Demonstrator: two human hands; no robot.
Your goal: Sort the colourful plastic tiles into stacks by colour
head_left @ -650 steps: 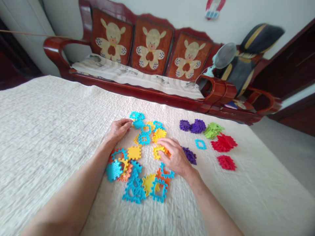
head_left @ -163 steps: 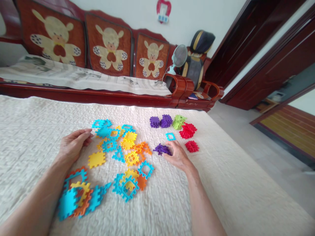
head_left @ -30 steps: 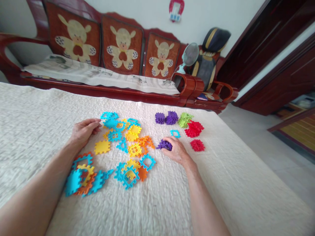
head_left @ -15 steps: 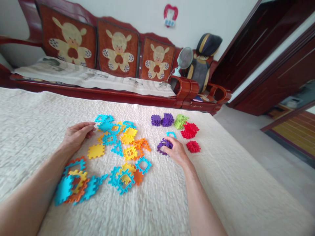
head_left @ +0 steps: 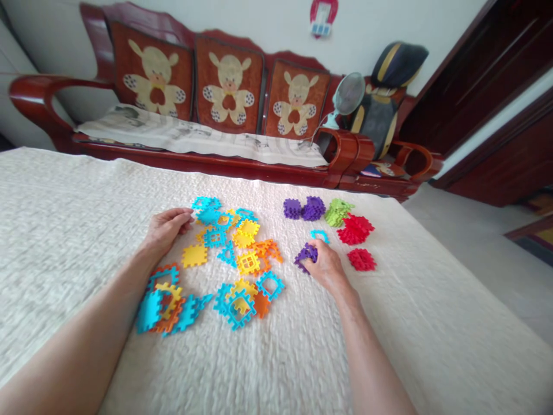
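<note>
My right hand is closed on a small stack of purple pieces low over the cloth, just in front of a blue piece. At the left edge of the mixed pile, my left hand has its fingers bent together beside the blue pieces; whatever they pinch, if anything, is too small to make out. A yellow square lies near its wrist. Yellow pieces and orange pieces lie in the pile between my hands.
Farther back are purple stacks, green pieces and red pieces, with another red stack nearer. Blue, yellow and orange pieces lie by my left forearm. A wooden sofa stands beyond the table.
The camera view has turned slightly left, so everything appears farther right. Both hands keep nearly the same places beside the pieces, and my right hand still holds the purple ones.
</note>
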